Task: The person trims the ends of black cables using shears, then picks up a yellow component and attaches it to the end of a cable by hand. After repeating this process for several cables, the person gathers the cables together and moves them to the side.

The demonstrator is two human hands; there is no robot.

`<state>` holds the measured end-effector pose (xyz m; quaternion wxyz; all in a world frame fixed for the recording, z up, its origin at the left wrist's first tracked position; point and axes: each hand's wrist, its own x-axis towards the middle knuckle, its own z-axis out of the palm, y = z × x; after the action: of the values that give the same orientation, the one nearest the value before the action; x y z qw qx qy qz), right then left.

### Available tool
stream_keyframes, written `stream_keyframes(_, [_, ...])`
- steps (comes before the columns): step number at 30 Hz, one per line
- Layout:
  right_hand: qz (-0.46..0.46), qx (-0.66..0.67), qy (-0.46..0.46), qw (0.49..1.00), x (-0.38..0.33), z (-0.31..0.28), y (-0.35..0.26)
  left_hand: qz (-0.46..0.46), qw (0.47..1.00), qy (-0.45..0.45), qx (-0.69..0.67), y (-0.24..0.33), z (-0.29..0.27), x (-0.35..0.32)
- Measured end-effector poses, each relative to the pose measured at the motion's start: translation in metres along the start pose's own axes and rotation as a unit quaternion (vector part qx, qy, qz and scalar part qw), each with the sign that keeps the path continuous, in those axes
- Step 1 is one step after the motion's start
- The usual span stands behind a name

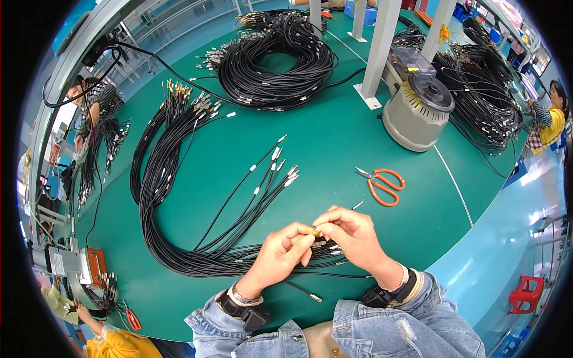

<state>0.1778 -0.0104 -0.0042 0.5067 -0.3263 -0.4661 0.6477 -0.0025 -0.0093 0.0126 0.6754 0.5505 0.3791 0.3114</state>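
Note:
Both hands meet over the near part of the table. The fingertips of my left hand (279,253) and my right hand (354,240) pinch a small gold-coloured cable connector (317,232) between them. Most of it is hidden by the fingers. A thin tip (358,205) sticks out beyond the right fingers. Beneath and beside the hands runs a thick bundle of black cables (173,258), curving up to the left, with white tags and metal ends. One loose cable end (315,297) lies between my forearms.
Orange-handled scissors (385,187) lie right of the hands on the green table (334,149). A beige round tape dispenser (416,122) stands behind them, by a grey post (378,56). A large cable coil (277,62) sits at the back, another cable heap (480,101) far right. Other people work around.

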Motion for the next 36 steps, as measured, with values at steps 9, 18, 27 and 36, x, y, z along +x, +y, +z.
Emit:
stream_keyframes(9, [-0.015,0.009,-0.01,1.0,-0.001,-0.001,0.002,0.22,0.917,0.188,0.273,-0.015,0.015,0.002])
stream_keyframes(18, [-0.005,-0.002,-0.01,1.0,-0.002,-0.006,0.005,0.138,0.939,0.154,0.276,-0.001,0.009,0.001])
stream_keyframes(27, [0.019,-0.021,0.012,1.0,-0.001,-0.01,0.007,0.084,0.903,0.112,0.407,0.015,-0.012,-0.007])
stream_keyframes(36, [0.016,-0.01,-0.002,1.0,-0.003,-0.006,0.003,0.122,0.944,0.163,0.26,0.002,0.006,-0.001])
